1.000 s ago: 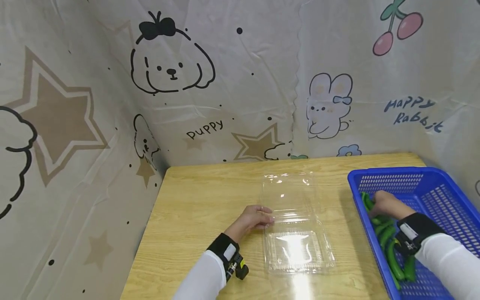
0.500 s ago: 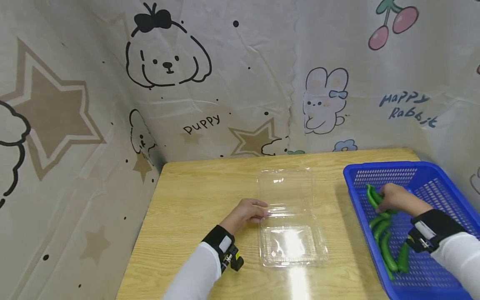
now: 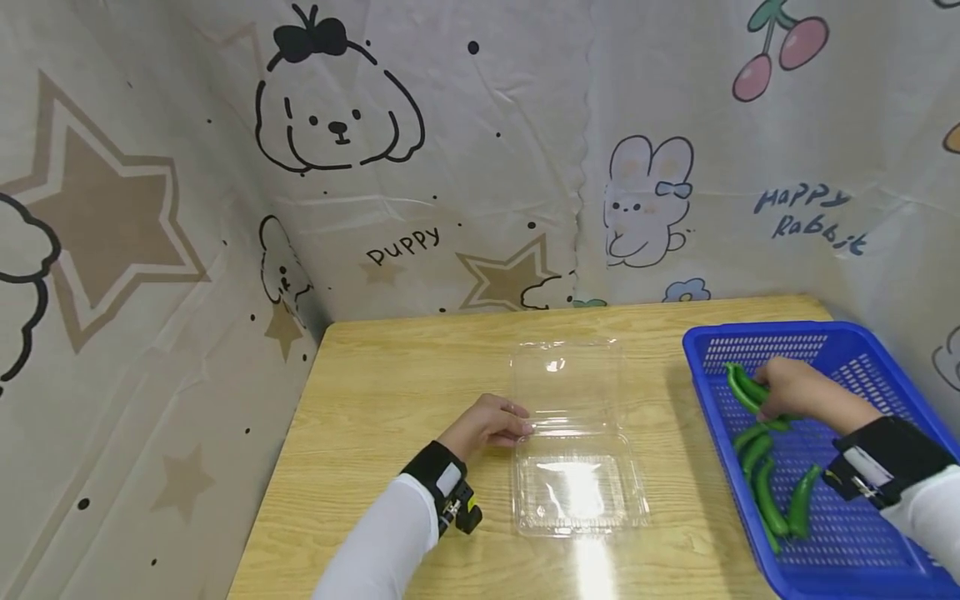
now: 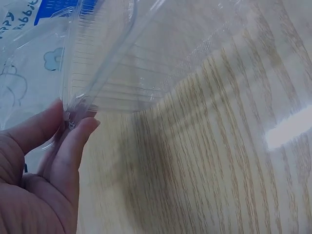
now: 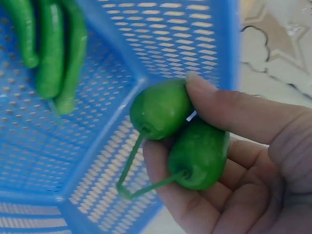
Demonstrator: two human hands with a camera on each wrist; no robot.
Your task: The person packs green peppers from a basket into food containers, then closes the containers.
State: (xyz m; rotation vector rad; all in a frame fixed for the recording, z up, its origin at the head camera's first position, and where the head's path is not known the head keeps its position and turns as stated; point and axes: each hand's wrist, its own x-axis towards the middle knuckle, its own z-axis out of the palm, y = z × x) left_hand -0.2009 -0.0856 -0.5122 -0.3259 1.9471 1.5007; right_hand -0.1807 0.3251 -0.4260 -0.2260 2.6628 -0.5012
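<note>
At the middle of the table my left hand (image 3: 491, 423) pinches the left edge of an open clear plastic clamshell box (image 3: 540, 479), near its hinge. In the left wrist view the box's ribbed edge sits between thumb and fingers. My right hand (image 3: 798, 390) is over the far left part of a blue basket (image 3: 765, 327), with thumb and fingers around green chili peppers (image 3: 741, 390). The right wrist view has two held peppers (image 5: 161, 109) side by side, stem ends toward the camera, their far ends hidden. Several more green peppers (image 3: 768, 504) lie along the basket's left side.
The blue perforated basket stands on the right of the wooden table (image 3: 405, 375). A printed cloth (image 3: 465, 200) hangs behind the table and down its left side. Light glares off the box and the table in front of it.
My right hand has moved slightly right and away from me in the basket, taking peppers out from among the others. My left hand keeps its pinch on the box edge. The head view has shifted slightly.
</note>
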